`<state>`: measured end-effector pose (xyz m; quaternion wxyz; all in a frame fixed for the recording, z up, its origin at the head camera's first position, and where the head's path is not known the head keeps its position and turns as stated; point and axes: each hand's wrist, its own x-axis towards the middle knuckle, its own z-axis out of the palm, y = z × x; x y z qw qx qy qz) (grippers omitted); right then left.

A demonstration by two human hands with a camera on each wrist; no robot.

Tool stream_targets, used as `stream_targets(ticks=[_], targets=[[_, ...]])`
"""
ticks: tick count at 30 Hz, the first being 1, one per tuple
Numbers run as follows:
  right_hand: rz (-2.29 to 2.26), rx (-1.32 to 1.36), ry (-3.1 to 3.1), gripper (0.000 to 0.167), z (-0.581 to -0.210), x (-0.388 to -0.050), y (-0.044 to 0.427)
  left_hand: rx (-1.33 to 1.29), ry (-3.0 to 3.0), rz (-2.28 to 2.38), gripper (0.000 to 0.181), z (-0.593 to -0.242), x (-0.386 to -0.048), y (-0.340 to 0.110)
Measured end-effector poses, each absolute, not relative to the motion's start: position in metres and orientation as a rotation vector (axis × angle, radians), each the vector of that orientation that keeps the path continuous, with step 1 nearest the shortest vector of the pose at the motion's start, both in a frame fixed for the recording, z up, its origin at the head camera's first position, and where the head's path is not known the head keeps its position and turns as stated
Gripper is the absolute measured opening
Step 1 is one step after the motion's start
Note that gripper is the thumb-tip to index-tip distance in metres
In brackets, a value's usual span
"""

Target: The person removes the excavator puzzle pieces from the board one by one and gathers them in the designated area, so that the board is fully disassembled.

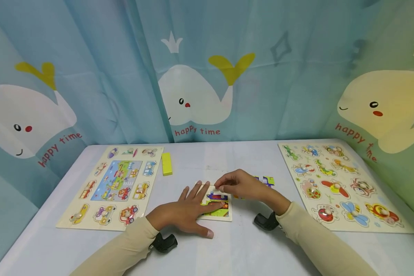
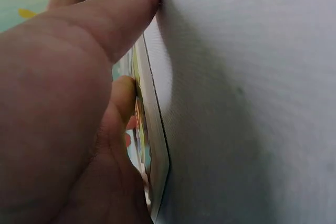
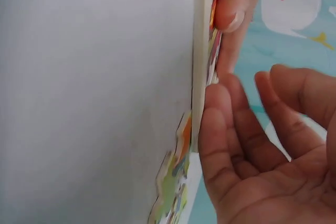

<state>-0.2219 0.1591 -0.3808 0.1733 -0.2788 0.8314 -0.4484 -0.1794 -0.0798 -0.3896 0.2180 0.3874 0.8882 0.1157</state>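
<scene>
A small wooden jigsaw board (image 1: 224,219) with a colourful vehicle-like picture lies mid-table. My left hand (image 1: 189,214) rests spread over its left side, with the fingers across the picture and the thumb on the cloth. At the board's upper right corner is my right hand (image 1: 243,186), fingers bent. The right wrist view shows some right fingertips (image 3: 218,95) touching the board's edge (image 3: 198,77), and thumb and forefinger with nothing visible between them. Loose jigsaw pieces (image 1: 268,180) lie just beyond the right hand, which partly hides them.
A large vehicle peg puzzle (image 1: 101,209) lies at the left, and an insect peg puzzle (image 1: 338,199) at the right. A yellow block (image 1: 166,164) is beside the vehicle puzzle. Behind the white-covered table (image 1: 224,253) hangs a blue whale-print curtain (image 1: 269,103).
</scene>
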Motion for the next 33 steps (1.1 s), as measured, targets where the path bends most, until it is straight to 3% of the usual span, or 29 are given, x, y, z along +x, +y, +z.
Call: stream_targets(ticks=[33], targets=[[-1.312,-0.870,2.316,0.021,-0.3855,-0.2181,0.1499,1.063,2.449,0.279,0.080,-0.3952,-0.1806,-0.0801]])
